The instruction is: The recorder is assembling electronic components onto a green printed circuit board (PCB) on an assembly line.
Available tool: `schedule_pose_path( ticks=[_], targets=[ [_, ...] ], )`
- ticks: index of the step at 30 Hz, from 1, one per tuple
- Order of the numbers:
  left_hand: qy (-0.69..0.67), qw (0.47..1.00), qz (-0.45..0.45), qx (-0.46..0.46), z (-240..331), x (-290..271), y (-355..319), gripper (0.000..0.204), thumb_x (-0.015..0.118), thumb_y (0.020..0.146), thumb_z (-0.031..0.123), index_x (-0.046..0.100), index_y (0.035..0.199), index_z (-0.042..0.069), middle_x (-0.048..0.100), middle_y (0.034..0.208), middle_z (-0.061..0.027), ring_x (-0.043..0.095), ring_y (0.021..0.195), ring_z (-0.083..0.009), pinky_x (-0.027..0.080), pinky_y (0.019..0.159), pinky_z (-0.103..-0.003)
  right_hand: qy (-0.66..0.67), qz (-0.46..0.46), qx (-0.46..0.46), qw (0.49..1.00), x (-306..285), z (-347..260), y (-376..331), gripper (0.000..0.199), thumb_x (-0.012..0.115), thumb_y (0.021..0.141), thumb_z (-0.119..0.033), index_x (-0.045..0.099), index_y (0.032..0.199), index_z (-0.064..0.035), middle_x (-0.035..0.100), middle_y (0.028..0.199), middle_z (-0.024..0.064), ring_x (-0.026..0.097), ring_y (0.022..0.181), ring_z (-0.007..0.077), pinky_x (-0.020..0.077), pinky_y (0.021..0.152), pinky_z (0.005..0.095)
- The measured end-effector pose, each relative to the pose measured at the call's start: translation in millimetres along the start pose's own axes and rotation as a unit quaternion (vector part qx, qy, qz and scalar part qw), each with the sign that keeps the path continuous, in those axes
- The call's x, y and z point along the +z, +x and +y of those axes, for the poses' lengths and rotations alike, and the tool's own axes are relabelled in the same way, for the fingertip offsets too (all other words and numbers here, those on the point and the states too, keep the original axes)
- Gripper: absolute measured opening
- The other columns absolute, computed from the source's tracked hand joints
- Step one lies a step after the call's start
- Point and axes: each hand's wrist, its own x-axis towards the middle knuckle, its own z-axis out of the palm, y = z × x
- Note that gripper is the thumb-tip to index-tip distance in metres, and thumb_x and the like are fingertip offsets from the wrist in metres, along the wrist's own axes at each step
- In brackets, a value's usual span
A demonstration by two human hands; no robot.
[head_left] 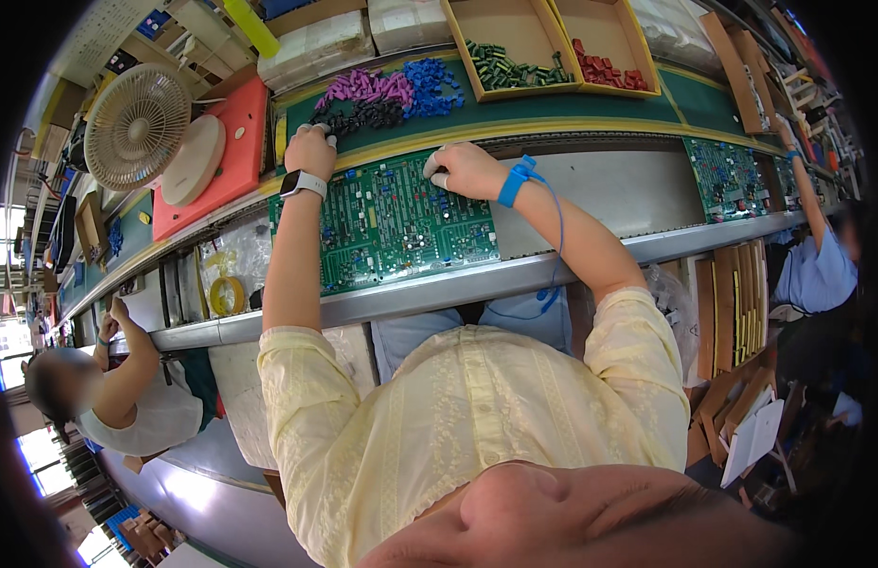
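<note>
A large green printed circuit board (387, 225) lies flat on the grey conveyor (591, 189), against its near metal rail. At the board's far right corner the right hand (463, 168), a blue grounding strap on its wrist, curls its fingers onto the board, and what they pinch, if anything, is hidden; seating a part well here probably calls for straight, light pressure. The left hand (309, 150) rests curled at the far left corner beside the heap of small black components (363, 114), its grasp likewise hidden.

The left hand (311, 151) reaches into the black components (358, 115) at the green shelf's (553, 106) front edge, while the right hand (465, 169) presses fingertips onto the green circuit board's (387, 227) far edge.
</note>
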Motion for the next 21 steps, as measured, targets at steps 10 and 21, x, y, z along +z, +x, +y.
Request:
schedule_pose_path(
  ticks=[10, 21],
  targets=[
    [-0.093, 0.996, -0.001, 0.011, 20.9, -18.3, -23.8, 0.017, 0.060, 0.077, 0.017, 0.063, 0.091, 0.008, 0.061, 0.092, -0.0153, 0.060, 0.083, -0.0324, 0.049, 0.071, -0.041, -0.010, -0.029, -0.016, 0.999, 2.0, -1.3, 1.6, 0.017, 0.059, 0.072, -0.015, 0.068, 0.084, -0.0072, 0.066, 0.084, 0.0119, 0.061, 0.079, 0.0296, 0.0477, 0.074, 0.0399],
    [-0.308, 0.913, -0.174, 0.204, 71.3, -38.2, -98.3, 0.017, 0.063, 0.074, 0.011, 0.065, 0.090, 0.007, 0.064, 0.086, -0.0128, 0.060, 0.080, -0.0306, 0.048, 0.073, -0.038, -0.013, -0.051, -0.050, 0.997, -12.6, -2.5, -2.7, 0.025, 0.058, 0.074, -0.017, 0.067, 0.096, -0.0069, 0.065, 0.089, 0.0146, 0.060, 0.084, 0.0309, 0.0470, 0.077, 0.0397]
  ],
)
